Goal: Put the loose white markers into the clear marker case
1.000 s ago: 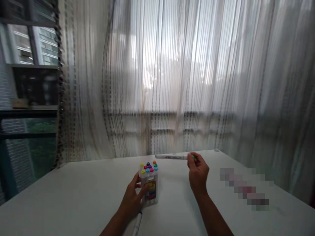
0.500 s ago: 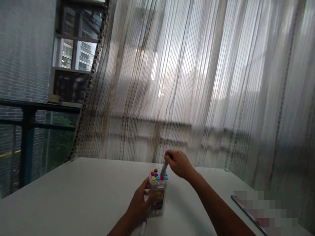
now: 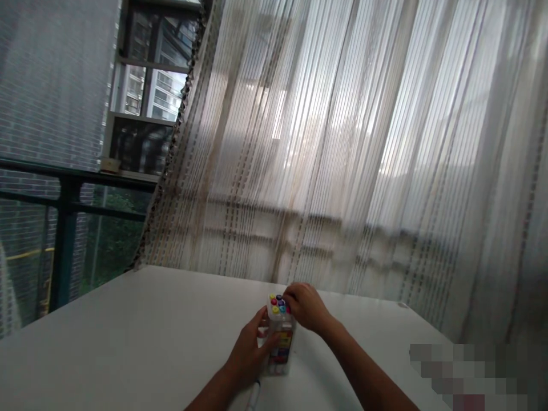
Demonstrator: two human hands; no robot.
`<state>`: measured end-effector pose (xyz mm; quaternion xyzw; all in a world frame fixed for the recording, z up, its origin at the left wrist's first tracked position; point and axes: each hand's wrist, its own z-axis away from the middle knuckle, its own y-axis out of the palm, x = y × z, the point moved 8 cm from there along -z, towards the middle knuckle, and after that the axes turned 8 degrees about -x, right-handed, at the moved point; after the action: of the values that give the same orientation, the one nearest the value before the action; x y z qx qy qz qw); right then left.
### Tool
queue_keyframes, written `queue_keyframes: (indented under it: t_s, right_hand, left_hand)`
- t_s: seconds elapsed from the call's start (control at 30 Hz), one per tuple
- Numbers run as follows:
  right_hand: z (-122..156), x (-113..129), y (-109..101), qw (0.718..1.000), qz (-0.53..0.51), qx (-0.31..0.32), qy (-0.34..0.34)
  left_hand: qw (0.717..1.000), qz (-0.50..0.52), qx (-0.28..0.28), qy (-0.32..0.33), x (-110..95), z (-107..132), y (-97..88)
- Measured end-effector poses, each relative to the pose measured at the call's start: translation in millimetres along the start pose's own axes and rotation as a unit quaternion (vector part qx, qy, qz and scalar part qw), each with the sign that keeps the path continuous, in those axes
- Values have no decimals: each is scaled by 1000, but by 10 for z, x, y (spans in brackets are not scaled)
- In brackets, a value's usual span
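Observation:
A clear plastic case (image 3: 278, 368) with a colourful label stands upright on the white table (image 3: 171, 331). It holds several markers, and their coloured caps (image 3: 275, 309) show yellow, red, blue and purple at its top. My left hand (image 3: 249, 346) is wrapped round the case from its left side. At the case's top right, my right hand (image 3: 309, 309) is closed with its fingertips down among the caps. The marker it grips is hidden behind the fingers. A white marker (image 3: 254, 395) lies on the table just below my left hand.
A sheer striped curtain (image 3: 325, 142) hangs behind the table's far edge. To the left are a dark green railing (image 3: 66, 228) and a window (image 3: 149, 91). A blurred-out patch (image 3: 466, 374) covers something at the right of the table.
My right hand has moved down, lowering the marker with the green end into the case. My left hand still holds the case. The view has shifted slightly.

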<state>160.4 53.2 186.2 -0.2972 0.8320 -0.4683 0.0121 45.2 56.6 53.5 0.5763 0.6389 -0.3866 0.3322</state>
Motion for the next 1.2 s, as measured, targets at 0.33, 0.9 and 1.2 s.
queue_keyframes:
  t_s: [0.33, 0.9, 1.2]
  right_hand:
    - [761, -873, 473, 928, -255, -207, 173]
    - [919, -776, 857, 966, -125, -15, 227]
    - [993, -640, 963, 960, -187, 74, 197]
  left_hand:
    - [999, -29, 31, -5, -80, 27, 8]
    - [955, -233, 169, -76, 165, 85, -107]
    - [840, -441, 278, -151, 266, 264, -207]
